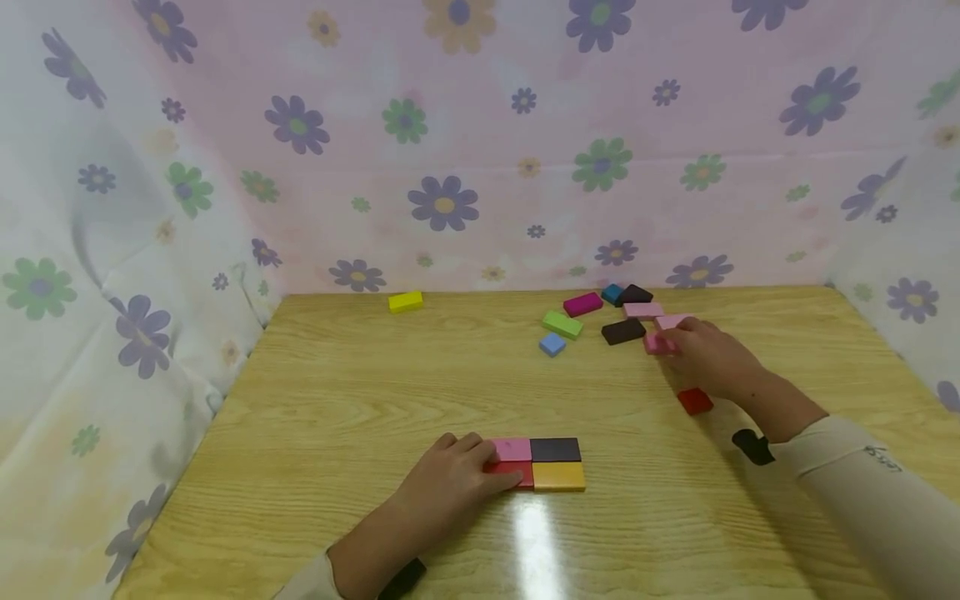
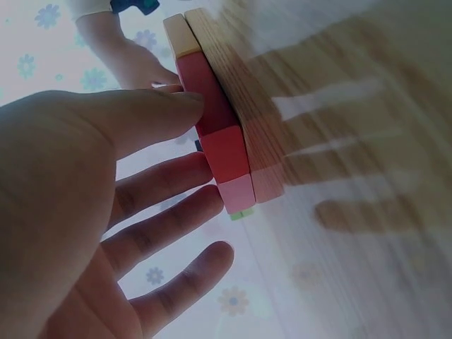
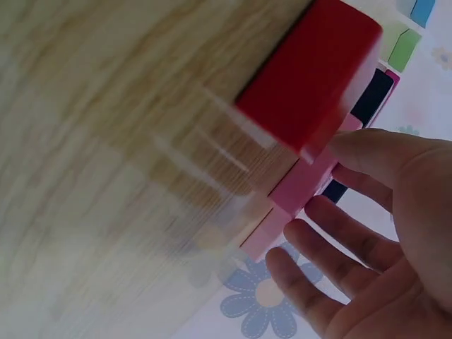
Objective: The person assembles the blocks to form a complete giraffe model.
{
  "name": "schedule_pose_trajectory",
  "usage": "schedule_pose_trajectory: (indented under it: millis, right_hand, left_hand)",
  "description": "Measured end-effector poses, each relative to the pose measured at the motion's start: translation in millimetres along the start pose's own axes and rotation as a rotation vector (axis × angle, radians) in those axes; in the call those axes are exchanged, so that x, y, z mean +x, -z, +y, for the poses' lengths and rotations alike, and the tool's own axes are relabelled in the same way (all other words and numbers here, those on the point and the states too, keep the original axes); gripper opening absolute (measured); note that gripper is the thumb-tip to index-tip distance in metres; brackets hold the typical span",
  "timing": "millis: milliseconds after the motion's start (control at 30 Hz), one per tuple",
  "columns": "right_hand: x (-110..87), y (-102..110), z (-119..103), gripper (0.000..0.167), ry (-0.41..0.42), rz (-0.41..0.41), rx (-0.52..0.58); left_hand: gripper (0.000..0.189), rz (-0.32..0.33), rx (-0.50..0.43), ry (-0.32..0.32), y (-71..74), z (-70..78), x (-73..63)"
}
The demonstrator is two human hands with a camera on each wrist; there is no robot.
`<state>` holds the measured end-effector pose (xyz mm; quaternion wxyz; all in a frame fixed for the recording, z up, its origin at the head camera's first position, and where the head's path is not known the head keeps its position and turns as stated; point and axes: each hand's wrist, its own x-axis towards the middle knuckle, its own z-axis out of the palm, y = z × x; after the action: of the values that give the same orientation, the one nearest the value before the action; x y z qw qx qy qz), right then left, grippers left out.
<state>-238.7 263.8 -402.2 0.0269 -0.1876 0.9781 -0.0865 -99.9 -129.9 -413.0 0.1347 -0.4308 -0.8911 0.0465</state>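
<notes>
On the near part of the table, four-sided blocks form a flat group: pink, black, red and orange. My left hand rests at the group's left end, thumb lying along the red block and fingertips against the pink one. Extended fingers show in the left wrist view. Farther right, my right hand pinches a darker pink block by its end between thumb and index finger; the other fingers are loosely bent. That block lies on the table beside a lighter pink block.
A red block lies below the right hand. Around the far cluster are black, pale pink, magenta, green and blue blocks. A yellow block sits far left, near the flowered curtain.
</notes>
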Motion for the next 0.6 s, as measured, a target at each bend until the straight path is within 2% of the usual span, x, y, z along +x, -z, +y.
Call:
schedule_pose_trajectory:
  millis: [167,300,400,600]
  right_hand:
    - [2.4,0,-3,0.04,0.073,0.019,-0.029]
    - [4.6,0,-9,0.032,0.134,0.053,-0.068]
    - [6.2,0,-14,0.029,0.149,0.059,-0.087]
    - [-1.9,5,-38,0.039,0.167,0.114,-0.061]
  left_hand:
    - [0.031,-0.013,-0.011,0.004,-0.3,0.1,0.0]
    - [0.03,-0.019,-0.02,-0.001,0.5,-0.4,-0.1]
    - [0.029,-0.028,-0.027,-0.002,0.8,-0.8,-0.3]
    - [0.027,-0.054,-0.08,0.015,0.8,-0.7,-0.4]
